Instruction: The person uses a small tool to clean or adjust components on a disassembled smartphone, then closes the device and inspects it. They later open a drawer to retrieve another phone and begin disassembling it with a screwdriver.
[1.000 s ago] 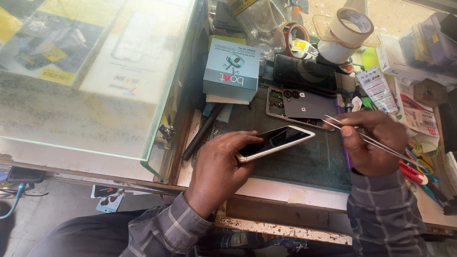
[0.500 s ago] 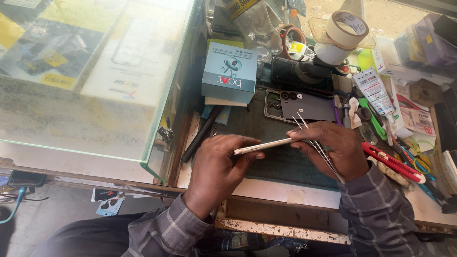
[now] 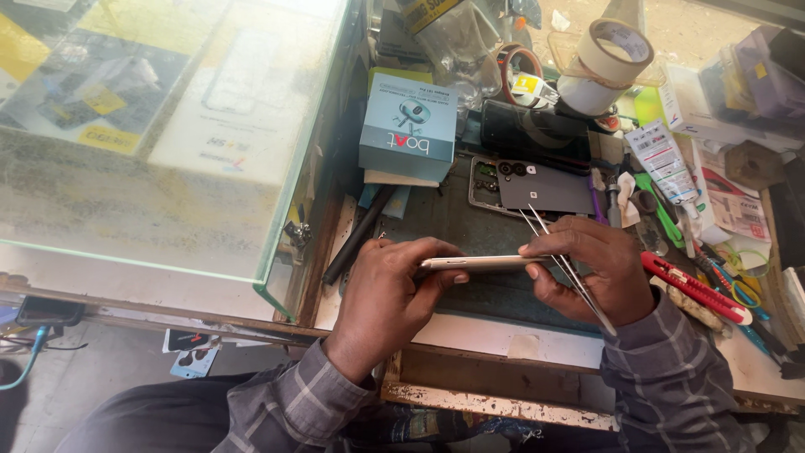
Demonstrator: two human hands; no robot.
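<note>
A slim smartphone (image 3: 480,263) is held edge-on above the dark work mat (image 3: 457,220), between both hands. My left hand (image 3: 390,289) grips its left end with thumb and fingers. My right hand (image 3: 591,267) pinches its right end and also carries metal tweezers (image 3: 563,264), whose tips point up and away past the phone. A grey phone back cover (image 3: 541,186) lies on the mat just beyond the hands.
A teal box (image 3: 409,126) sits at the mat's far left, beside a glass display case (image 3: 151,126). Tape rolls (image 3: 608,63), a red cutter (image 3: 692,287), packets and small tools crowd the right side. A black rod (image 3: 356,236) lies left of the mat.
The phone has turned from face-up to edge-on. My right hand moved left with the tweezers and took hold of the phone's right end.
</note>
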